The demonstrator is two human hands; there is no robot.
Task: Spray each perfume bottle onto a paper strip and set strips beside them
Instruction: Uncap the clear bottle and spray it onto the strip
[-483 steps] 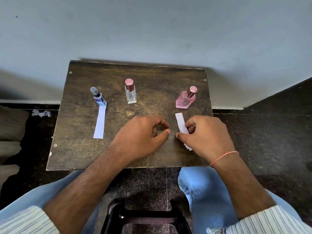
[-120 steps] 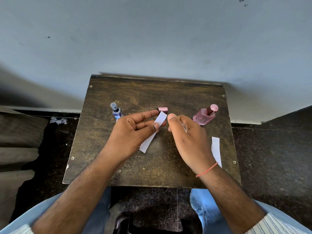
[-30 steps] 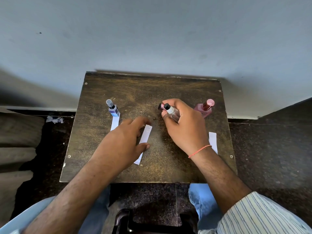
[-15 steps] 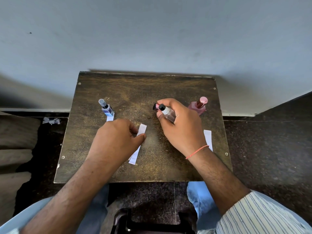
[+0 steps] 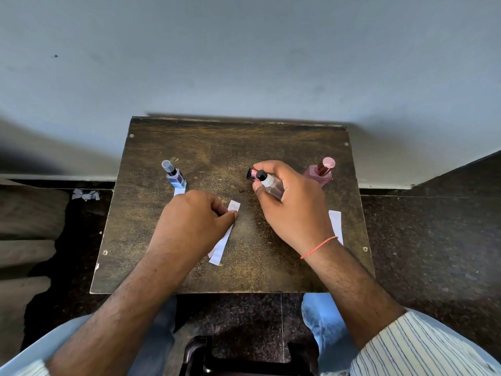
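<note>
Table (image 5: pixel 189 272) has three bottles. Right hand (image 5: pixel 295 210) grips the clear bottle (image 5: pixel 272 185) tilted, its cap (image 5: pixel 251 173) at the fingertips. Left hand (image 5: pixel 193 221) pinches its strip (image 5: pixel 223 240) down, just left of the bottle. Blue bottle (image 5: pixel 174 176) and pink bottle (image 5: pixel 320 172) look done, though hands half-hide their strips. Recapping's probably what's left.

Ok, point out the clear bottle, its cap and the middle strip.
clear bottle (image 5: pixel 273 186), head view, on its glass body.
cap (image 5: pixel 252 174), head view, on its pink side.
middle strip (image 5: pixel 221 246), head view, on its near end.
</note>
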